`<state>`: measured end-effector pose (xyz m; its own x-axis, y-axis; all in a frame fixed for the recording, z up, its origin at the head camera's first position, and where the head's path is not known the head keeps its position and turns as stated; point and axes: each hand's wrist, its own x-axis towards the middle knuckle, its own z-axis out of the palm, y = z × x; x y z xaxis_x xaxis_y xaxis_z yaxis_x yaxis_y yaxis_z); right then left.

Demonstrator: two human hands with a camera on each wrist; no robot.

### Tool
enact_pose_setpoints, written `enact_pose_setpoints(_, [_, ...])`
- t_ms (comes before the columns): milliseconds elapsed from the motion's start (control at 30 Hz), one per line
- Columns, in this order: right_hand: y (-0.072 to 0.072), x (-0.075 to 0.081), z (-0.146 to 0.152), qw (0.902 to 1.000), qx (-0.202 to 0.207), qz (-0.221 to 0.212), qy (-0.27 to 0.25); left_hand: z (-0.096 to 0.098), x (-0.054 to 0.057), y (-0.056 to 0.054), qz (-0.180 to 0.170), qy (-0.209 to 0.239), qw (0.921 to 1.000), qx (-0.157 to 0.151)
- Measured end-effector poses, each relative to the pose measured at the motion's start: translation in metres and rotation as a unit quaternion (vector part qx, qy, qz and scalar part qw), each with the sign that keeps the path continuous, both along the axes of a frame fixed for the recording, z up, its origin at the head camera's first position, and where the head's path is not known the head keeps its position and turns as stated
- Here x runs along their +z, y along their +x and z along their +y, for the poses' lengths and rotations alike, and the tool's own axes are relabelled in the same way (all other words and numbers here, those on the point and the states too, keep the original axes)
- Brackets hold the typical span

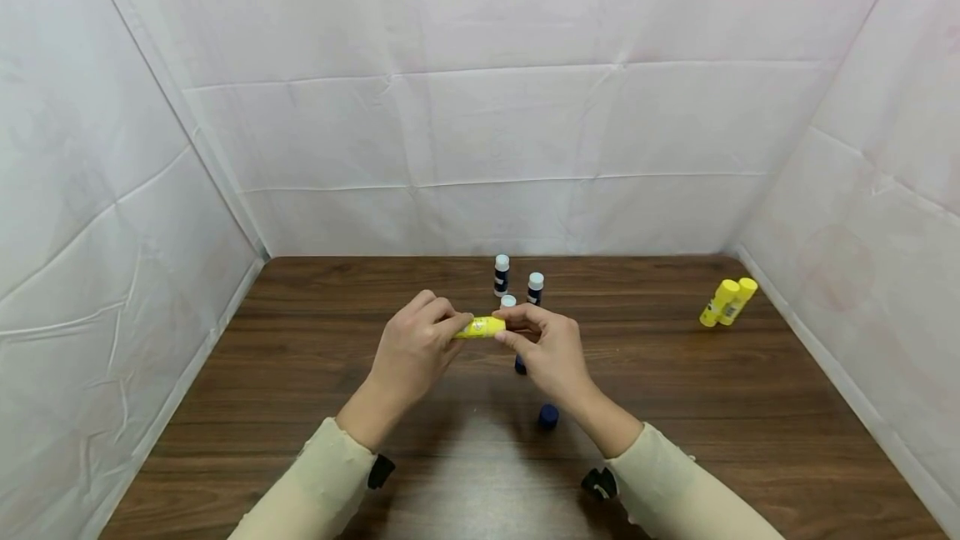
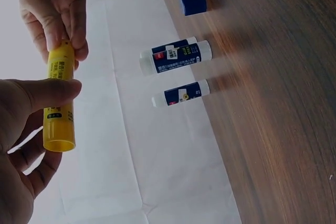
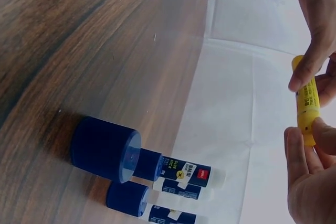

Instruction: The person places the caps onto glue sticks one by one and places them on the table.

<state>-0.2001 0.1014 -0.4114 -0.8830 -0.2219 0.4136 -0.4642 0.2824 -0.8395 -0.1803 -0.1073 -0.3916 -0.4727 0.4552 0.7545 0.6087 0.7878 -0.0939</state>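
Observation:
A yellow glue stick (image 1: 481, 327) is held level above the table between both hands. My left hand (image 1: 417, 342) grips its body, the thumb lying across the printed label in the left wrist view. At the other end, the fingertips and thumb of my right hand (image 1: 546, 348) pinch the glue stick, hiding that tip. Behind the hands stand navy glue sticks with white tops, one at the back (image 1: 502, 277), one to its right (image 1: 535, 287), and one partly covered by the right hand (image 1: 508, 302). Navy caps (image 3: 105, 149) stand nearer the front.
Two more yellow glue sticks, one (image 1: 718, 303) beside the other (image 1: 738, 302), stand upright at the table's right side. White cloth walls (image 1: 480, 123) enclose the brown wooden table (image 1: 315, 390) at the back and both sides.

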Motion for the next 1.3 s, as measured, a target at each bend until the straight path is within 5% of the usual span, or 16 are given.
enact_pose_setpoints(867, [0.0, 0.0022, -0.0035, 0.9969, -0.034, -0.059, -0.039, 0.0071, -0.003, -0.0049, 0.06, -0.014, 0.9981, 0.009])
enact_pose_setpoints(1300, [0.004, 0.0008, 0.0, 0.9991, -0.032, -0.027, -0.004, 0.0027, -0.0081, -0.0052, 0.022, -0.015, 0.9996, -0.001])
